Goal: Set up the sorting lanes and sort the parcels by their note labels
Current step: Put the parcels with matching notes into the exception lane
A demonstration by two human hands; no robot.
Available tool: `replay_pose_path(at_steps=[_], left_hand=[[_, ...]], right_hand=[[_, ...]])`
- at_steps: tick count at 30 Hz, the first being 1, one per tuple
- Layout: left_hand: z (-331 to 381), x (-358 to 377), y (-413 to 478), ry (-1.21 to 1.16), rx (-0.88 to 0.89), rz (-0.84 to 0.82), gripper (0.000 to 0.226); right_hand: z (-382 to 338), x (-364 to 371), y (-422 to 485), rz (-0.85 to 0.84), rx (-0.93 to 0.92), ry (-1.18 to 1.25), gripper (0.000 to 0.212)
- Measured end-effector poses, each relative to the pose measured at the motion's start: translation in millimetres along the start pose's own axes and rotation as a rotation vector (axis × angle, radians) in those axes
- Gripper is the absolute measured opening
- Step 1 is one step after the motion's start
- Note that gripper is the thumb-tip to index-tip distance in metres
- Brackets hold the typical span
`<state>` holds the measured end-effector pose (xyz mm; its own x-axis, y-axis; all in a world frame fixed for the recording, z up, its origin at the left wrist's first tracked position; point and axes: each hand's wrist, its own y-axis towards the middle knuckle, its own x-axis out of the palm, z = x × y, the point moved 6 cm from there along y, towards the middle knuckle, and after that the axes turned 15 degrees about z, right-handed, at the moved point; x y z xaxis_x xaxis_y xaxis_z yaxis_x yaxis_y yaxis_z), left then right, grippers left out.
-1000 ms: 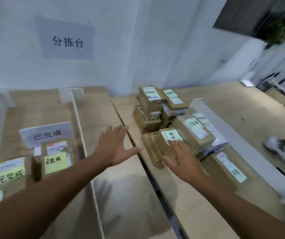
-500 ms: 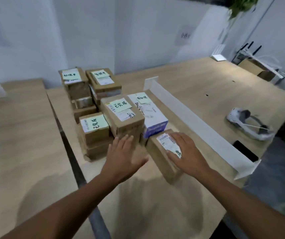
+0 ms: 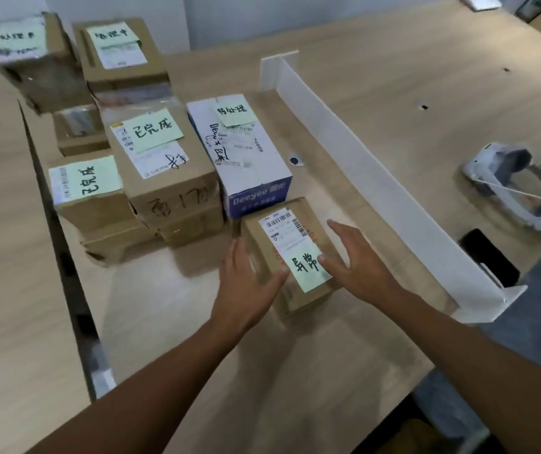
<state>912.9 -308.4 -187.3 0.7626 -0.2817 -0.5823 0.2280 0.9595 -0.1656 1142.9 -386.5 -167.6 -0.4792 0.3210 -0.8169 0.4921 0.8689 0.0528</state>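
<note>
Straight-fingered, the left hand [image 3: 246,285] and right hand [image 3: 359,268] press the parcel [image 3: 287,237] between them; thumbs on top.

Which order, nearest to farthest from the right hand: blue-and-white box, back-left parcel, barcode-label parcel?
1. Barcode-label parcel, front, touched by the right hand.
2. Blue-and-white box, just behind that parcel.
3. Back-left parcel, far back on the left.

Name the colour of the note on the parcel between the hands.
Pale green note, black handwriting; head view.
</note>
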Motion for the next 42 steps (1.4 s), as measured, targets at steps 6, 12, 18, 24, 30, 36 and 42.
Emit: replay_pose_path(at_steps=[6, 12, 18, 24, 30, 36, 42], left_hand=[[-10, 49, 3, -0.314, -0.091, 0.014, 0.091], [6, 27, -36, -0.267, -0.056, -0.033, 0.096], [10, -74, -104, -0.201, -0.052, 0.088, 0.105], [1, -198, -151, -0.17, 0.009, 0.314, 0.105], [-45, -318, -226, -0.179, -0.021, 0.531, 0.105], [-111, -462, -346, -0.131, -0.02, 0.756, 0.104], [-181, -586, -471, -0.086, -0.02, 0.937, 0.103]], right_hand=[[30, 41, 3, -0.163, 0.084, 0.142, 0.08], [12, 21, -41, -0.16, 0.099, 0.219, 0.086], [-68, -4, -99, -0.132, -0.047, 0.402, 0.082], [-190, 8, -127, -0.085, -0.253, 0.551, 0.082], [-321, 34, -193, -0.178, -0.482, 0.647, 0.081], [-469, 73, -303, -0.313, -0.616, 0.646, 0.091], [-607, 105, -434, -0.335, -0.875, 0.715, 0.097]])
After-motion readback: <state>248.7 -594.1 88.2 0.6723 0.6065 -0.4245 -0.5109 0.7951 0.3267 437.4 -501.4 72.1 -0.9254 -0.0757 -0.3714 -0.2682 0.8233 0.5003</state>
